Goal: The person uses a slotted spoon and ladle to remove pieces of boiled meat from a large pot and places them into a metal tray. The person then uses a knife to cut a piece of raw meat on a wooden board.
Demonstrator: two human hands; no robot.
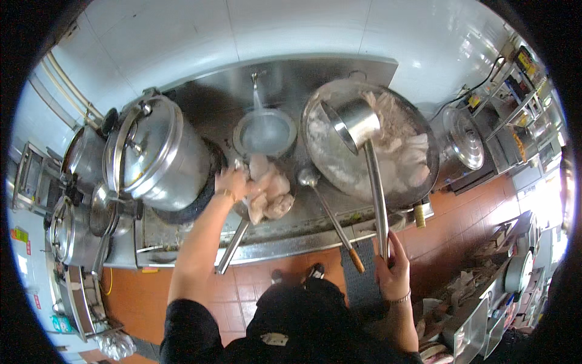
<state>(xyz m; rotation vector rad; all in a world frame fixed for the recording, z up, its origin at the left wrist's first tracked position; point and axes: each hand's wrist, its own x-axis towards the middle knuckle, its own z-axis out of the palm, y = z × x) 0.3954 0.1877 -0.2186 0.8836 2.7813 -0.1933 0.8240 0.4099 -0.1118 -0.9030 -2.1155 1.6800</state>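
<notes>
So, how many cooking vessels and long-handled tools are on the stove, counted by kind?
Lidded steel stockpots: 3
Woks: 1
Water basins: 1
Ladles: 2
Strainer with pale meat pieces: 1
Total: 8

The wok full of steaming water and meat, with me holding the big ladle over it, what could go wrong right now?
1. The ladle hangs on a long handle held only at its end by the right hand; tipping it could splash hot water from the wok.
2. The left hand presses a tall pile of raw meat pieces on a strainer; pieces could slide onto the stove top.
3. The spare ladle lies with its handle past the counter edge and could get knocked off.
</notes>
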